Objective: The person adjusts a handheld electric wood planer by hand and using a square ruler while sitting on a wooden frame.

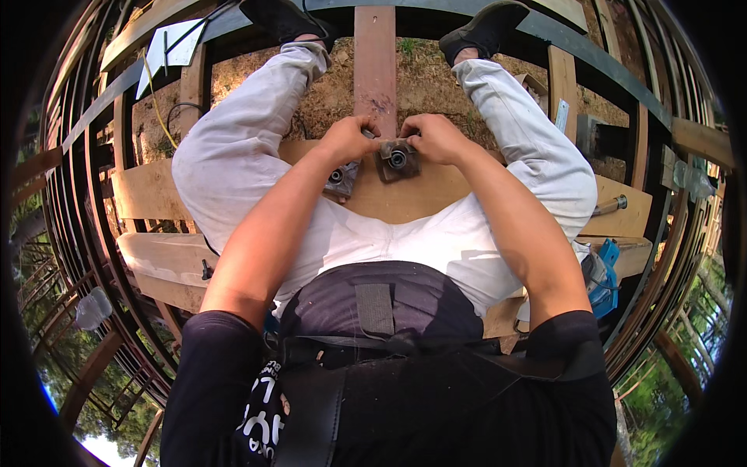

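Between my spread legs, a dark, greasy metal block with a round ringed hole (397,159) rests on a light wooden board (381,201). My right hand (438,138) pinches the block's upper right edge between thumb and fingers. My left hand (350,140) is closed at the block's upper left corner, its thumb tip close against it. A small greyish bit shows between the left fingers, too little to name. Beneath my left wrist lies a second metal piece with a round hole (338,179), partly covered by the forearm.
A reddish plank (375,62) runs away between my shoes. At right lie a blue tool (604,280) and a metal rod (611,205). A white sheet (175,47) and yellow cord (159,109) are at far left. Dark metal beams (607,58) border the spot.
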The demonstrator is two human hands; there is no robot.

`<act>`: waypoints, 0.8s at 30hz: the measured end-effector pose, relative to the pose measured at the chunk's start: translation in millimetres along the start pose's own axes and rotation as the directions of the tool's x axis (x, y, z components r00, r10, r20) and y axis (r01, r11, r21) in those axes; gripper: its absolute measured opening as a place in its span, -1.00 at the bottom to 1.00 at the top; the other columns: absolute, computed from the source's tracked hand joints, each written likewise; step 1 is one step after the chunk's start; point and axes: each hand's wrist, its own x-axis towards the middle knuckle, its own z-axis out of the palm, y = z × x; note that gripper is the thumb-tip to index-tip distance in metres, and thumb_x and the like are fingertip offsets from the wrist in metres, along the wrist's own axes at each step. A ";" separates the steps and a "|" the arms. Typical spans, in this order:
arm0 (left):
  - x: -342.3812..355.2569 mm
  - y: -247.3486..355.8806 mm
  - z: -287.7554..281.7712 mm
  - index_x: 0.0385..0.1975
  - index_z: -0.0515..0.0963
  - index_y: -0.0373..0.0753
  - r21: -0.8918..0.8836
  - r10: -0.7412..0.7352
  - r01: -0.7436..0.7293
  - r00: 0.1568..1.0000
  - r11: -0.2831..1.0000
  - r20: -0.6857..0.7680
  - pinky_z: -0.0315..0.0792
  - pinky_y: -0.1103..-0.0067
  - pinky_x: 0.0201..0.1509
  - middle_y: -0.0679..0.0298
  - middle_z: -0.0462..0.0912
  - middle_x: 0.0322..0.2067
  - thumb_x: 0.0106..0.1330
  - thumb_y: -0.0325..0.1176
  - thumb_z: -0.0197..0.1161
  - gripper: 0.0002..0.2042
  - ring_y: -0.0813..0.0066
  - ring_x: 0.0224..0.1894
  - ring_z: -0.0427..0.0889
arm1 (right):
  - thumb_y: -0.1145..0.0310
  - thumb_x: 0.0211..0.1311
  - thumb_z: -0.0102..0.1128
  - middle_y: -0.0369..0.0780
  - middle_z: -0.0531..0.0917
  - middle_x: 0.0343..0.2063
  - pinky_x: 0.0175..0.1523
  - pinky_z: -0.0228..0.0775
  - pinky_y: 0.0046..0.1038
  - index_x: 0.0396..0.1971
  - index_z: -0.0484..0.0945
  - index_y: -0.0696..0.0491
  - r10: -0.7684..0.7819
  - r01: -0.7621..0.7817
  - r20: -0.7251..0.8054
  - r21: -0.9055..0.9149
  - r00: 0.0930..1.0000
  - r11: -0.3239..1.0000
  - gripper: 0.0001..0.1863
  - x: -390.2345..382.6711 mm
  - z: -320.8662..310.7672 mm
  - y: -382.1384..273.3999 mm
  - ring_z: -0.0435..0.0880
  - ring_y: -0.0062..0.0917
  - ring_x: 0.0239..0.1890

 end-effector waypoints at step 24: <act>-3.7 3.8 16.9 -0.25 0.65 -0.20 0.180 -0.056 0.055 0.998 0.982 -0.003 0.49 0.43 -0.01 0.02 0.67 -0.26 -0.09 -0.27 0.37 -0.66 0.15 -0.14 0.65 | 0.49 -0.02 0.22 -0.10 0.58 -0.38 -0.06 0.41 -0.28 -0.39 0.61 0.15 -0.083 0.071 -0.111 -0.107 0.990 0.992 -0.86 2.5 18.7 11.9 0.58 -0.21 -0.23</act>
